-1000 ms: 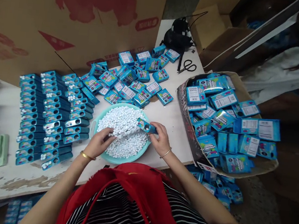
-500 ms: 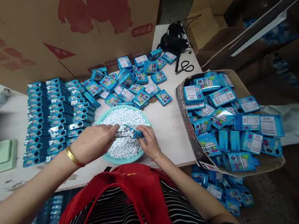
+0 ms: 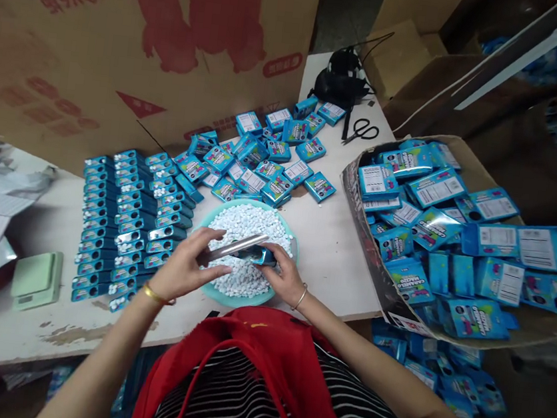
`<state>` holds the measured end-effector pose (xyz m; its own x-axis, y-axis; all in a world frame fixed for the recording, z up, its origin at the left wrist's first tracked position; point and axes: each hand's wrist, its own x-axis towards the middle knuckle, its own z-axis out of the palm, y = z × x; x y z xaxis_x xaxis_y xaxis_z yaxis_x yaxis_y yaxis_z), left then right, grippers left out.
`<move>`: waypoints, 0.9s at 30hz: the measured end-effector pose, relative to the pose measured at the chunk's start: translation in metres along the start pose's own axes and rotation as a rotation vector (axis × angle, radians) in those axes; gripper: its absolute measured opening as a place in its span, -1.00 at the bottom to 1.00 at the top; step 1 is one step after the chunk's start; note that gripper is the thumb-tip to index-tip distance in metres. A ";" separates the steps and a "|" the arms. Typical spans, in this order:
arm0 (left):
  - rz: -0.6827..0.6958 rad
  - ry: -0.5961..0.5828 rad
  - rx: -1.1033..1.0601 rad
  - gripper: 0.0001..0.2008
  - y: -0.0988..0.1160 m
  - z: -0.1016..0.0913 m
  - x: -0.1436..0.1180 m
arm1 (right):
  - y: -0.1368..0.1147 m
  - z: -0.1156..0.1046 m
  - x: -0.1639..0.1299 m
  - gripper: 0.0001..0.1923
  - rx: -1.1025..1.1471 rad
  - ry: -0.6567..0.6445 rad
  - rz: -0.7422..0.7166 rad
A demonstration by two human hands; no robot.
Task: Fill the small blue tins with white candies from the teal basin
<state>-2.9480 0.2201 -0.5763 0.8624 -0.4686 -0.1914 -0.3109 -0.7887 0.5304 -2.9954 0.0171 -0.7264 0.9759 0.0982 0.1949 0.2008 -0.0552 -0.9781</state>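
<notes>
Nearest, a red apron point(image 3: 261, 361) lies over a striped shirt. Both hands meet above a round teal bowl point(image 3: 277, 289) heaped with small white tablets point(image 3: 249, 222). The left hand point(image 3: 186, 269) pinches a shiny silver strip point(image 3: 237, 246) between curled fingers; the right hand point(image 3: 285, 277) grips a blue packet point(image 3: 260, 256) at the strip's end. Rows of glossy blue packets point(image 3: 126, 218) line the scuffed white table point(image 3: 325, 241). Farther off sit loose boxes point(image 3: 269, 151), scissors point(image 3: 362, 131) and a printed cardboard wall point(image 3: 125, 51).

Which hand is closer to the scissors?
Right. The right hand is over the tablet bowl, on the side toward the scissors. The left hand is farther off, at the bowl's other edge.
</notes>
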 end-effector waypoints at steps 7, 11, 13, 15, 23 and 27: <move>-0.008 0.096 -0.141 -0.73 -0.015 0.046 -0.030 | -0.005 0.030 -0.008 -0.60 0.149 -0.214 0.033; -0.126 0.179 -0.074 -0.73 -0.032 0.024 -0.071 | -0.013 0.035 -0.007 -0.46 0.039 -0.314 -0.026; -0.231 0.275 -0.005 -0.71 -0.055 0.011 -0.099 | -0.012 0.031 -0.003 -0.48 -0.007 -0.281 -0.019; -0.343 0.351 0.044 -0.67 -0.087 0.002 -0.125 | -0.005 0.023 0.006 -0.59 -0.040 -0.201 0.015; -0.469 0.306 0.103 -0.57 -0.209 0.028 -0.159 | 0.053 -0.006 0.123 -0.73 -0.281 0.011 0.119; -0.540 0.345 0.165 -0.51 -0.217 0.046 -0.155 | 0.066 0.044 0.196 -0.72 -0.530 -0.267 0.110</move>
<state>-3.0322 0.4461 -0.6997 0.9843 0.1424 -0.1046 0.1675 -0.9407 0.2950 -2.7943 0.0767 -0.7562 0.9521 0.3059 0.0019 0.1815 -0.5599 -0.8084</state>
